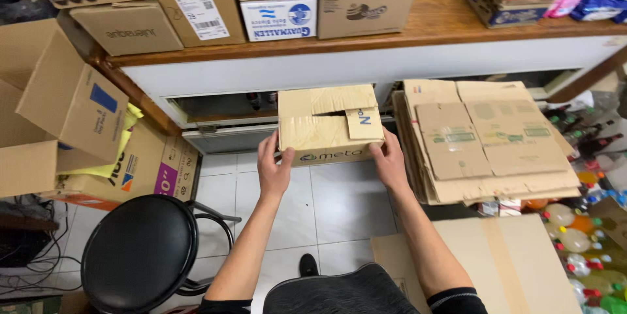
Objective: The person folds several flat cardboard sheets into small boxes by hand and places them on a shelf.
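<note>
Small cardboard box (pixel 330 125), taped top with one flap edge lifted, held in the air between both grips: left hand (pixel 273 169) clasps its lower left corner, right hand (pixel 388 160) its lower right side, fingers wrapped behind and partly hidden. Right of the box, a stack of flattened cartons (pixel 486 141) leans; left of and below it, a black round stool (pixel 139 252); above it, a wooden shelf (pixel 444 20) of boxes, cut off at the top edge.
</note>
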